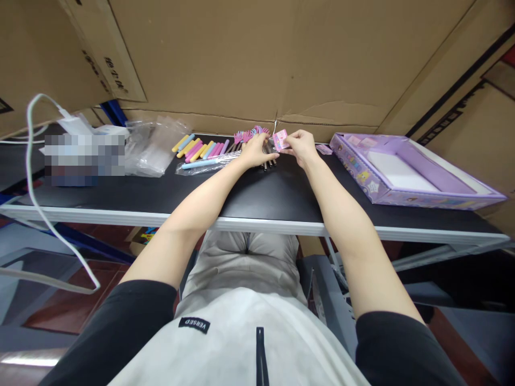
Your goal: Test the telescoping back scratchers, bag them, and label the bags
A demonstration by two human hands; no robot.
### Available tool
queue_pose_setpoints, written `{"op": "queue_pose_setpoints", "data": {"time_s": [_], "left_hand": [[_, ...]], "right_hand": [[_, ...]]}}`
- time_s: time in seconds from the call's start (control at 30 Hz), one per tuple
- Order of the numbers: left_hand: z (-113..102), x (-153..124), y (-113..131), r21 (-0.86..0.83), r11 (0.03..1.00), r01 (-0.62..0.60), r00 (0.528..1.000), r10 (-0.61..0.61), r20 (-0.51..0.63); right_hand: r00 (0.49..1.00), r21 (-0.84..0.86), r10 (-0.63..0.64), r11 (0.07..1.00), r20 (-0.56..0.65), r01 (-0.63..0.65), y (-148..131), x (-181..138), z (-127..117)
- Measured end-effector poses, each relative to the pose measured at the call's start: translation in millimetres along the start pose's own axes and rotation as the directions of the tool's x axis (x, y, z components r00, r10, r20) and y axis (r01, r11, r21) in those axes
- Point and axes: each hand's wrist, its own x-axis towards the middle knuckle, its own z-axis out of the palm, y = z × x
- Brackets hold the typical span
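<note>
My left hand [256,150] is around the right end of a clear plastic bag [209,164], its thumb and fingers curved about the film. A light blue pen [197,163] lies inside the bag. Between the thumb and fingers of my right hand [302,147] is a small pink printed card [280,140], close to the left fingertips. Behind the left hand is a bunch of pens with pink and purple figured tops [242,136]. Their metallic ends show beneath the hand, partly hidden.
Yellow, blue and pink pen barrels [201,150] lie in a row on the black table [273,195]. Clear bags [155,147] are piled further left, near a white cable [30,139]. A purple display box [402,193] sits at right; cardboard [257,59] walls the back.
</note>
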Motion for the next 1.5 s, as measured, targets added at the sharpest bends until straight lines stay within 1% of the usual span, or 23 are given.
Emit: {"op": "queue_pose_setpoints", "data": {"time_s": [0.17,0.3,0.43,0.5,0.6,0.7,0.77,0.93,1.1,1.23,1.37,1.5], "left_hand": [[-0.2,-1.0,1.2,-0.009,1.000,-0.001,1.000,0.001,-0.006],[-1.0,-1.4,2.4,0.011,1.000,-0.009,1.000,0.009,0.008],[-1.2,-0.5,1.3,0.027,0.999,-0.024,1.000,0.024,0.017],[-0.5,0.5,-0.7,0.019,0.998,-0.052,0.999,0.051,0.013],[1.1,2.0,-4.0,0.002,0.996,-0.087,0.996,0.087,-0.005],[2.2,2.6,-5.2,-0.011,0.997,-0.080,0.997,0.080,-0.012],[1.9,2.2,-4.2,-0.009,0.997,-0.072,0.997,0.072,-0.005],[-0.6,0.3,-0.3,0.015,0.997,-0.071,0.997,0.070,0.014],[1.0,1.1,-2.2,0.004,0.997,-0.075,0.997,0.075,0.007],[3.6,2.2,-5.0,0.007,0.997,-0.080,0.997,0.080,-0.001],[6.5,3.8,-9.6,0.013,0.994,-0.113,0.994,0.113,0.002],[13.0,8.5,-18.6,-0.004,0.989,-0.149,0.989,0.149,-0.016]], "right_hand": [[0.999,-0.009,-0.002,1.000,0.041,0.003,2.9,3.7,-2.9],[0.997,-0.053,-0.011,0.999,0.076,0.015,6.4,7.7,-7.8],[0.989,-0.107,-0.045,0.992,0.138,0.060,7.4,6.5,-10.7],[0.990,-0.116,-0.070,0.990,0.126,0.084,7.3,5.0,-10.0],[0.993,-0.113,-0.071,0.990,0.099,0.082,6.8,3.6,-8.3],[0.991,-0.117,-0.042,0.991,0.128,0.057,6.3,3.6,-8.4],[0.991,-0.120,-0.040,0.991,0.125,0.055,6.8,4.4,-8.9],[0.990,-0.140,-0.092,0.984,0.111,0.107,9.8,7.7,-9.7],[0.991,-0.133,-0.104,0.984,0.085,0.115,12.1,11.3,-10.4],[0.986,-0.228,-0.148,0.960,0.083,0.163,15.3,13.9,-10.5],[0.976,-0.313,-0.206,0.925,0.067,0.217,19.7,15.5,-9.9],[0.952,-0.445,-0.288,0.842,0.103,0.303,24.8,22.2,-10.3]]}}
